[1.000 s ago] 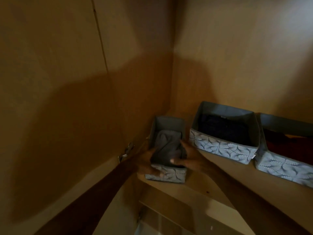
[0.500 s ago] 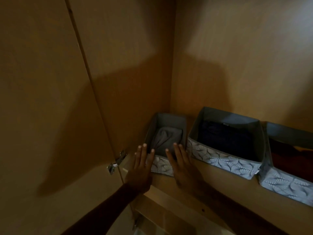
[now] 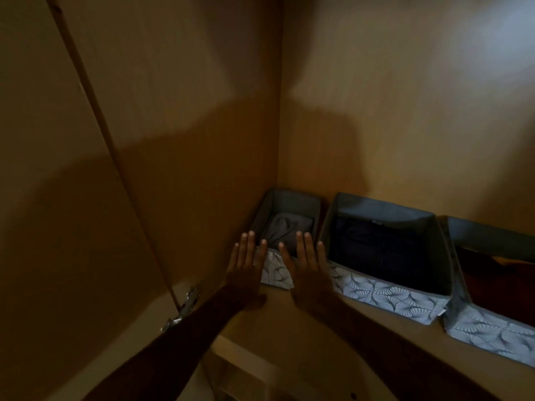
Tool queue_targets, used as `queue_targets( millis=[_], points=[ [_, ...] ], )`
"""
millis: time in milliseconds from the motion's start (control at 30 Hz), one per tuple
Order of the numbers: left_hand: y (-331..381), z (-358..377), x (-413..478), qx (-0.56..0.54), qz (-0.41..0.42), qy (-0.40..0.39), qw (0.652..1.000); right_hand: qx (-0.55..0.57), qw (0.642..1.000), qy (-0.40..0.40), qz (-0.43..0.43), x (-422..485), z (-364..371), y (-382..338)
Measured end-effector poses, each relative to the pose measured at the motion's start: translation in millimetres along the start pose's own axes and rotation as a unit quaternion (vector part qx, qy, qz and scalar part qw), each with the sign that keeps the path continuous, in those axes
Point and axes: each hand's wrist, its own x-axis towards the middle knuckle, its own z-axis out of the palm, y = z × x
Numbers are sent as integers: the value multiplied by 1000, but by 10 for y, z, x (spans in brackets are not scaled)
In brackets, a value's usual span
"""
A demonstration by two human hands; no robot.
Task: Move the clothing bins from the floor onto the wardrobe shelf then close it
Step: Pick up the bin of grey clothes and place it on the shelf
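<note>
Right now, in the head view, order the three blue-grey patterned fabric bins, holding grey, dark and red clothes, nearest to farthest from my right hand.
1. Grey-clothes bin: in the corner, against the right hand.
2. Dark-clothes bin: middle, just to its right.
3. Red-clothes bin: far right.

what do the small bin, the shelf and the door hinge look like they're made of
The small bin looks like soft fabric: matte grey inside, pale leaf print on the front, slack walls. The shelf seems a smooth, matte tan wood-look board, though dim light leaves that open. The hinge is likely metal; it glints silver.
</note>
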Motion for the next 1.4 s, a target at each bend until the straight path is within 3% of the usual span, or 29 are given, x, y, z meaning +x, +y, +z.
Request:
queue_targets(
  millis=[367,467,733,933,1067,1267,1400],
  points=[
    [-76,-20,678,50,11,62,997,-3,999,-25,27,565,99,114],
    [-93,112,783,12,6,23,1000,-7,999,-35,25,614,104,86],
    [-197,179,815,-6,1,33,999,-30,995,-84,44,491,-14,-44],
    [-289,49,674,-5,65,2,998,34,993,-104,40,433,-114,-76],
    [-281,66,689,-17,19,-27,999,45,993,-106,28,380,-152,-123],
    [-191,151,768,-61,-5,-2,998,49,992,-104,47,547,-38,54],
    [-156,146,801,-79,27,-10,996,40,992,-109,50,615,-40,126]
  ],
)
